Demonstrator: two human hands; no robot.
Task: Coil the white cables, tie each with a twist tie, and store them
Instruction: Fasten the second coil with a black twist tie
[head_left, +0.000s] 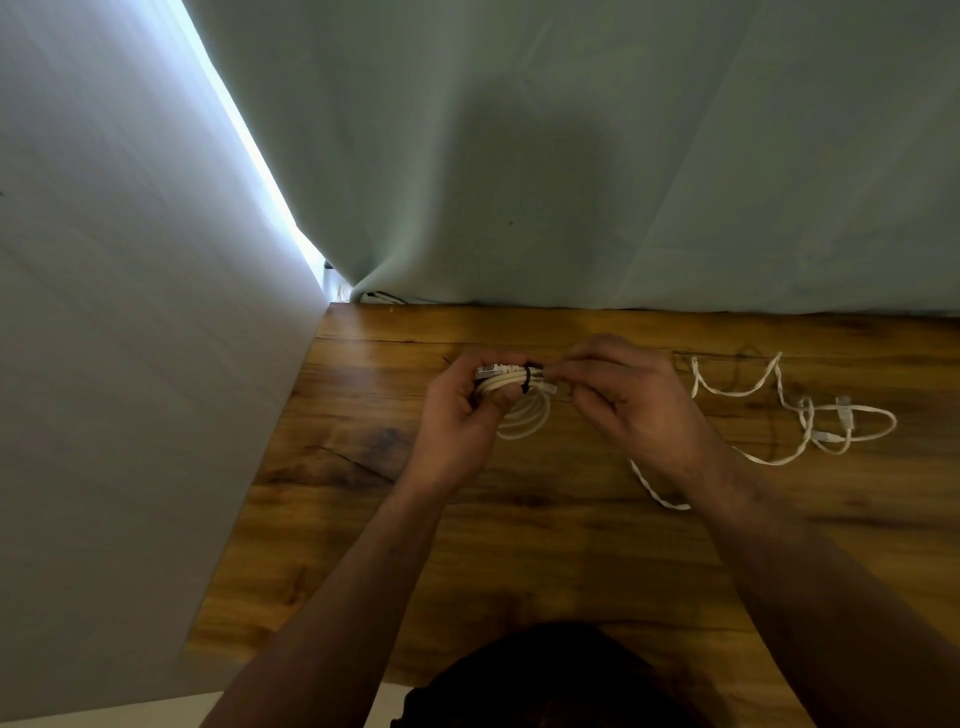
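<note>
While the left hand (457, 410) grips the coiled white cable (522, 415), the right hand (623, 395) pinches it beside the black twist tie (525, 382); tying seems underway, and its ends next need twisting tight.

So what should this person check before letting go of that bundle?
1. Coil gripped by the left hand: ok.
2. Black twist tie wrapped round it: ok.
3. Tie ends twisted tight: cannot tell; the right hand fingers pinch right beside the tie.
4. Second cable coiled: not ok, it lies loose on the table.
5. Storage place ready: cannot tell, none in view.
</note>
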